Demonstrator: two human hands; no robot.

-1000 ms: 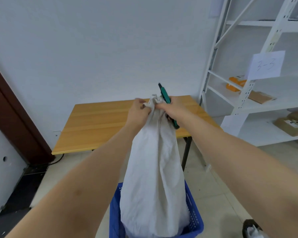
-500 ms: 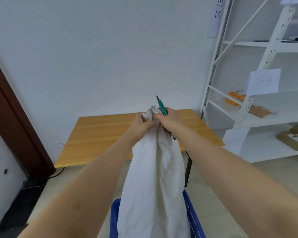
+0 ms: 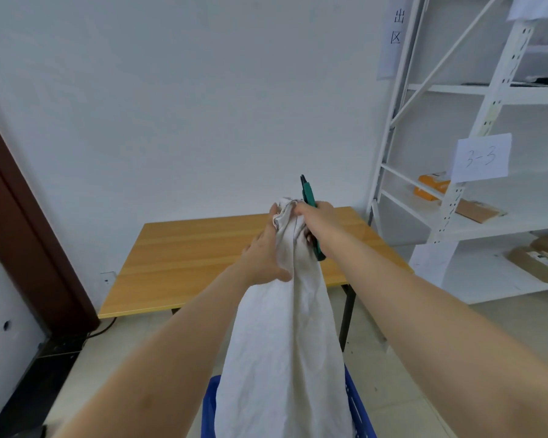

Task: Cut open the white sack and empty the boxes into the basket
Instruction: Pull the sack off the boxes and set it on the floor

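A white cloth sack (image 3: 285, 349) hangs upside down from my raised hands, its lower end inside the blue plastic basket (image 3: 358, 409) at the bottom edge. My right hand (image 3: 317, 219) grips the sack's top bunch together with green-handled scissors (image 3: 307, 194) that point upward. My left hand (image 3: 266, 251) lies flat against the sack's left side, just below the bunch, with fingers extended. No boxes show; the sack hides the basket's inside.
A wooden table (image 3: 203, 257) stands against the white wall behind the sack. White metal shelving (image 3: 456, 200) with cardboard parcels and a "3-3" label fills the right side. A dark brown door frame (image 3: 19, 222) rises at the left.
My left hand let go of the sack's top bunch and slid down its left side, now flat. The sack was lifted higher, and the view tilted upward.
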